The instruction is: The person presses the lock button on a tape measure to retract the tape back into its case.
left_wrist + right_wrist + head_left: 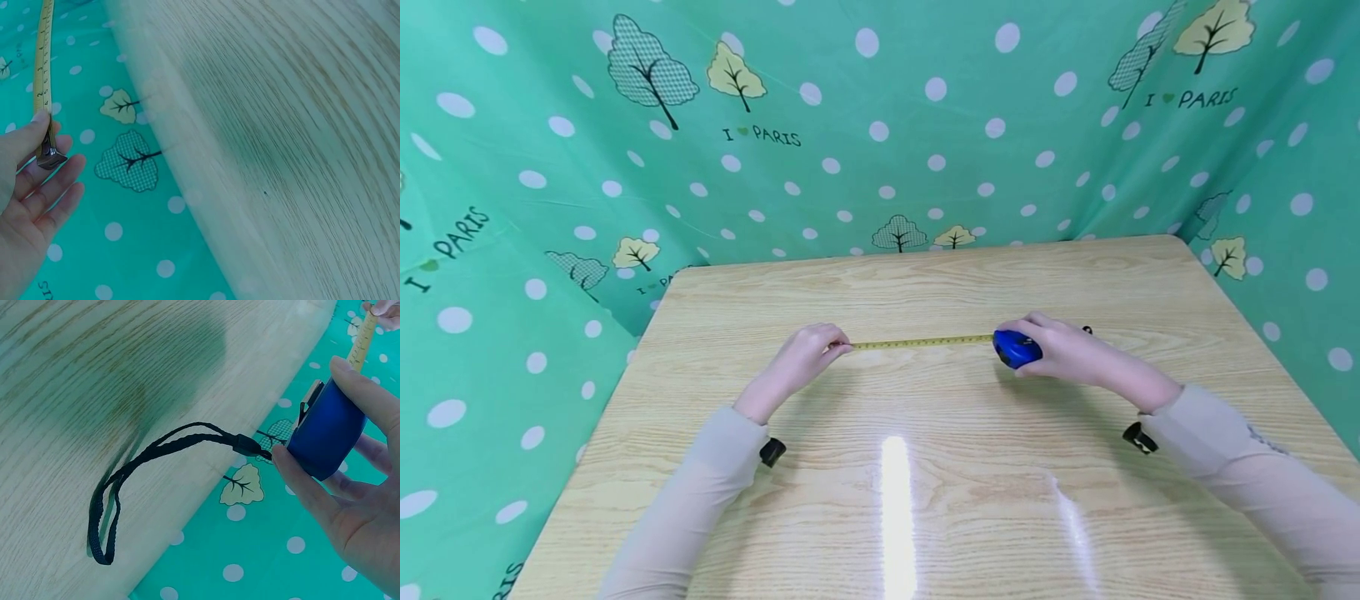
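A blue tape measure (1017,348) is gripped in my right hand (1060,350), with thumb and fingers around its case. Its yellow blade (925,342) runs out leftward, stretched nearly straight above the table. My left hand (805,358) pinches the blade's free end between thumb and fingers. In the left wrist view the metal hook (51,160) pokes out below the thumb, near the low numbers. A black wrist strap (187,439) hangs from the case in the right wrist view, its loop drooping over the wood.
The wood-grain table (970,492) has a rounded edge and bright light reflections in front. A green cloth (850,100) with white dots and printed trees hangs behind and on both sides. Small black devices sit at the left (772,452) and right cuffs.
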Tool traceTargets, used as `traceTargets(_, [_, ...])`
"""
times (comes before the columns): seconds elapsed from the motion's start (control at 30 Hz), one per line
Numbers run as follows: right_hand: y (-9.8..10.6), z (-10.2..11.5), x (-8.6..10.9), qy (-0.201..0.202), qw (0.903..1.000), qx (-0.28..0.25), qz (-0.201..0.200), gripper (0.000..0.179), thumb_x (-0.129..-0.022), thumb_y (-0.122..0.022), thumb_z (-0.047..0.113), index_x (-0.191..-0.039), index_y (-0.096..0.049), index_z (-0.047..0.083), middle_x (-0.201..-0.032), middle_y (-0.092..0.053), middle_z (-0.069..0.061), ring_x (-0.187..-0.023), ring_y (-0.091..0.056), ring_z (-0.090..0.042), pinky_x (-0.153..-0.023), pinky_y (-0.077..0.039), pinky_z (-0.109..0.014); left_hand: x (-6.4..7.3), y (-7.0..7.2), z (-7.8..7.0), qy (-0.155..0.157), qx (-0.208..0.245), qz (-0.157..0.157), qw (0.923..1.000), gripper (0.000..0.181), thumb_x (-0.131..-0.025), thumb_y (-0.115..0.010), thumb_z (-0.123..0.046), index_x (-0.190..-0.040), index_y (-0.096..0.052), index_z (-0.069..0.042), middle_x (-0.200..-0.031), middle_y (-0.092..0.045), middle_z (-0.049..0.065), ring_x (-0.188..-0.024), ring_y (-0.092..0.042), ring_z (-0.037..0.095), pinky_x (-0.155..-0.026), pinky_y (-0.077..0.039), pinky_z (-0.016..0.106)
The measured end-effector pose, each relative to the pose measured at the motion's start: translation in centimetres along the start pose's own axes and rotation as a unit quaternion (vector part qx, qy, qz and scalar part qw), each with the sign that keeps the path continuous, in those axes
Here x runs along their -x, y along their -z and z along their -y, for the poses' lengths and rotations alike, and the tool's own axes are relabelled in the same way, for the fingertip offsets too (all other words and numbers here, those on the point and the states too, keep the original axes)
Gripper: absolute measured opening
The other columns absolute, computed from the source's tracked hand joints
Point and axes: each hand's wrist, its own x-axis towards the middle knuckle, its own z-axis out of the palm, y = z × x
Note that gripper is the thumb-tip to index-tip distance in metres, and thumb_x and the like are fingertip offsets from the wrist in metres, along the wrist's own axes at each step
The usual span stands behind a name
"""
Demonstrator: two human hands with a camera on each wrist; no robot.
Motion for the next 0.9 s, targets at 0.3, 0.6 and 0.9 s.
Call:
traceTargets(0.3, [-0.1, 0.1, 0.0, 0.006, 0.9999, 0.01, -0.007, 0.06, -0.073, -0.073, 0.019, -0.125, -0.046, 0.005, -0.108, -0.049, -0.02, -0.094, -0.055, -0.037, -0.071, -0.051, -0.045, 0.0, -0.1, 0.1, -0.013, -0.002, -0.002, 0.9999, 0.007, -0.083, -0.062, -0.01, -0.085, -0.065, -0.004, -0.08, -0.064, 0.005, -0.074, -0.059, 0.016, -0.065, -0.05, 0.026])
traceTargets(0.6, [-0.3, 0.0, -0.2, 0.009, 0.9997, 0.019, -0.008, 0.062, -0.072, -0.074, 0.019, -0.126, -0.046, 0.006, -0.108, -0.05, -0.02, -0.094, -0.055, -0.036, -0.071, -0.051, -0.044, -0.2, -0.5, -0.3, -0.025, 0.0, 0.004, 0.9997, 0.007, -0.083, -0.06, -0.006, -0.087, -0.065, -0.003, -0.083, -0.064, 0.006, -0.077, -0.06, 0.017, -0.068, -0.05, 0.025])
traceTargets(0.9, [-0.3, 0.5, -0.3, 0.013, 0.9997, 0.018, -0.01, 0.06, -0.073, -0.073, 0.021, -0.124, -0.047, 0.005, -0.106, -0.05, -0.021, -0.093, -0.054, -0.036, -0.071, -0.051, -0.044, -0.5, -1.1, -0.6, -0.04, -0.009, 0.0, 0.9992, 0.007, -0.083, -0.06, -0.004, -0.087, -0.065, -0.003, -0.082, -0.063, 0.005, -0.077, -0.06, 0.017, -0.069, -0.05, 0.025])
